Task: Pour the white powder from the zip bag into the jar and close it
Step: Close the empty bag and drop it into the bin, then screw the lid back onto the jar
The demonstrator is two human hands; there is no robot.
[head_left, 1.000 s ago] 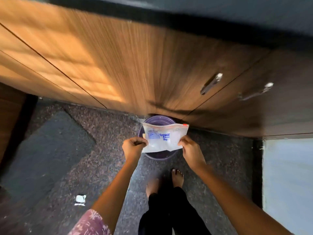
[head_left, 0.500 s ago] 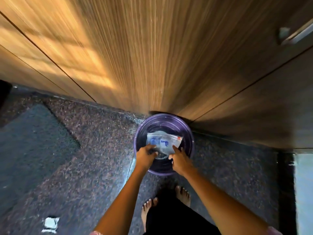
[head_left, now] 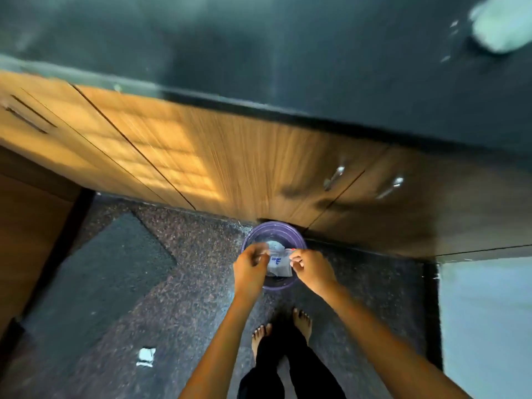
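Zip bag: the zip bag [head_left: 278, 262], clear with blue print and a small red tab at its top right corner, hangs between the two hands over the mouth of the purple bin; it looks limp and crumpled.
Left hand: the left hand [head_left: 250, 264] has its fingers closed on the bag's left top edge.
Right hand: the right hand [head_left: 311, 268] has its fingers pinched on the bag's right top edge, just under the red tab.
Purple bin: the purple bin [head_left: 273, 228] stands on the floor, its far rim touching or almost touching the base of the cabinets; something pale lies inside it beneath the bag, too blurred to name.
Floor: the floor [head_left: 201, 283] is dark speckled stone; a dark mat [head_left: 95, 277] lies to the left, and a small white scrap [head_left: 146, 356] lies near and left of the arms.
Feet: two bare feet [head_left: 301, 322] stand just near of the bin, below dark trousers.
Cabinets: wooden cabinets [head_left: 230, 168] with metal handles run across the far side, sunlit on the left.
Table: the dark table [head_left: 288, 53] tops the cabinets; a blurred pale object [head_left: 501, 27] sits at its far right.
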